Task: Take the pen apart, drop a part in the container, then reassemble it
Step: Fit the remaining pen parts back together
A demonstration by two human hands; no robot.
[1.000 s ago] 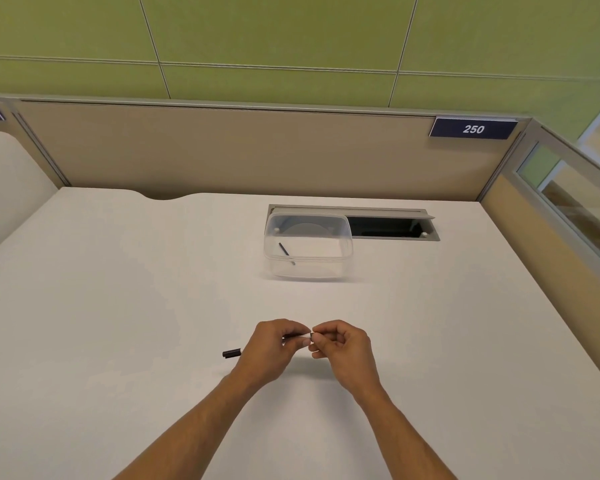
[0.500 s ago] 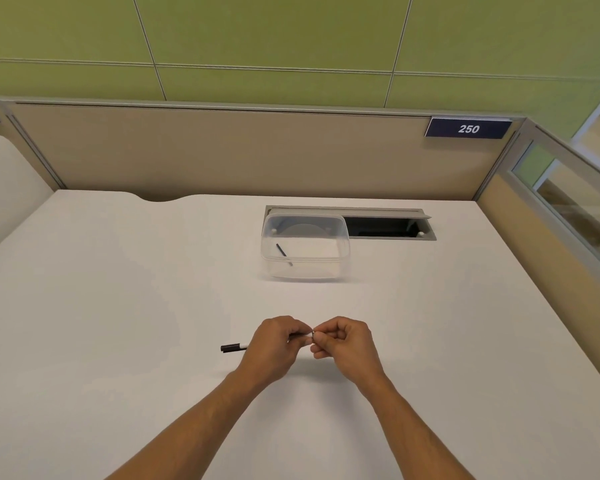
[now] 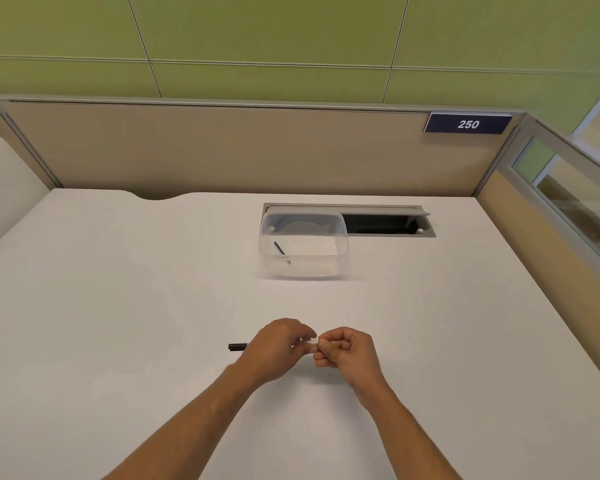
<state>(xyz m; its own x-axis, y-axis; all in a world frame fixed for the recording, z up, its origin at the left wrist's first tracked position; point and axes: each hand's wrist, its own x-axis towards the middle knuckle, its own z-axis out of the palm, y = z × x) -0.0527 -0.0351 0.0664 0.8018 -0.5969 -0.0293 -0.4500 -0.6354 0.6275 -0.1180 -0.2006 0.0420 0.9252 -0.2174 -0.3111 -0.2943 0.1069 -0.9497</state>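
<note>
My left hand [image 3: 277, 348] is closed around the pen barrel, whose black end [image 3: 238, 347] sticks out to the left of the fist. My right hand [image 3: 347, 349] pinches a small pale part [image 3: 311, 341] at the barrel's right end, where the two hands meet low over the white desk. Most of the pen is hidden inside my fingers. Farther back stands a clear plastic container [image 3: 338, 261] with a thin dark pen refill [image 3: 280, 251] lying inside at its left.
A grey cable cut-out [image 3: 388, 225] with an open flap lies in the desk [image 3: 118, 306] behind the container. Tan partition walls close the back and right sides; a sign reads 250 [image 3: 467, 124].
Both hands stay together at the same spot on the desk; the fingers have shifted slightly around the pen's right end. The container and refill have not moved.
</note>
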